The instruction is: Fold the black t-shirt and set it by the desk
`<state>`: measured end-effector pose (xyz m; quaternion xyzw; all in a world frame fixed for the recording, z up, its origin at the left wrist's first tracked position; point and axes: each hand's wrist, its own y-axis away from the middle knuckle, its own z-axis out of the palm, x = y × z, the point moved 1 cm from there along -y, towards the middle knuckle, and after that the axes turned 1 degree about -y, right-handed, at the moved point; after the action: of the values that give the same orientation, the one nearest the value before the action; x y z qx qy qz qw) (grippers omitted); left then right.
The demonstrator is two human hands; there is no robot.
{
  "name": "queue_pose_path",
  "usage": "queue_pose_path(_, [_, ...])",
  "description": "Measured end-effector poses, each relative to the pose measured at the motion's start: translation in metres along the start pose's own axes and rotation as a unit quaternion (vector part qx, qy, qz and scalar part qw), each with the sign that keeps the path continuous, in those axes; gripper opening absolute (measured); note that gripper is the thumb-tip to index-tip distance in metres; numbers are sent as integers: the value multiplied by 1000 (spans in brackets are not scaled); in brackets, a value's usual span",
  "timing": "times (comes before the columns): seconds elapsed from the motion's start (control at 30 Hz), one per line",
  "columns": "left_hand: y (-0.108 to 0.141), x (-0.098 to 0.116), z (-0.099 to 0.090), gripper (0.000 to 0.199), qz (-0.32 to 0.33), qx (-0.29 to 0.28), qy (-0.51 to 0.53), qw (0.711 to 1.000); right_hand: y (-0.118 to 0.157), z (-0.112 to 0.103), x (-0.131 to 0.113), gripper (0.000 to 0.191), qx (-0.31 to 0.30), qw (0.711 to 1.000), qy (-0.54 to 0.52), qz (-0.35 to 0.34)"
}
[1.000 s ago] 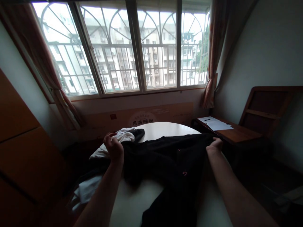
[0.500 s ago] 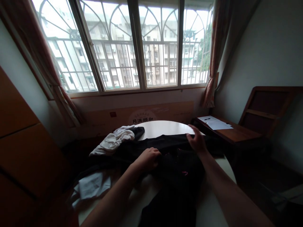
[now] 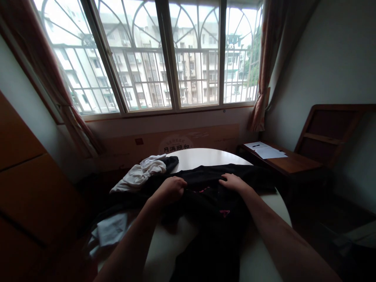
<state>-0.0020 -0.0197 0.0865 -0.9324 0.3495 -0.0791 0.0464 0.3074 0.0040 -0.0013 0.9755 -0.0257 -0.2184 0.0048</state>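
Note:
A black garment [image 3: 211, 227] with small pink marks lies spread and rumpled over a round white table [image 3: 202, 155]. I cannot make out its exact kind. My left hand [image 3: 174, 187] is closed on the cloth left of the pink marks, fingers curled in. To the right, my right hand [image 3: 235, 183] is down on the same garment, its fingers bent and pinching the dark fabric. Between the two hands, a strip of the garment shows a pink line. Part of the cloth hangs toward me at the table's near side.
Crumpled white cloth [image 3: 138, 174] lies at the table's left, beside more dark fabric. A pale folded piece [image 3: 111, 229] is at the lower left. Right of the table, papers [image 3: 266, 150] and a pen lie on a wooden bench [image 3: 302, 162]. Windows [image 3: 194, 78] stand ahead.
My right hand has come down and left from a raised, open pose onto the black garment. My left hand has shifted slightly left and up, and the cloth between has moved.

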Motion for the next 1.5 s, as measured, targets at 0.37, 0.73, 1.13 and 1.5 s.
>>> queue_pose_path(0.37, [2, -17, 7, 29, -143, -74, -14, 987, 13, -24, 20, 54, -26, 991, -15, 132])
queue_pose_path(0.73, [-13, -29, 53, 23, -140, -27, -101, 985, 4, 19, -4, 48, 47, 997, 55, 39])
queue_pose_path(1.13, [-15, -35, 54, 26, -162, -33, -77, 983, -2, 20, 2, 48, 37, 998, 39, 40])
queue_pose_path(1.5, [-15, -38, 56, 27, -164, -45, -65, 983, -5, 21, 3, 46, 41, 998, 28, 36])
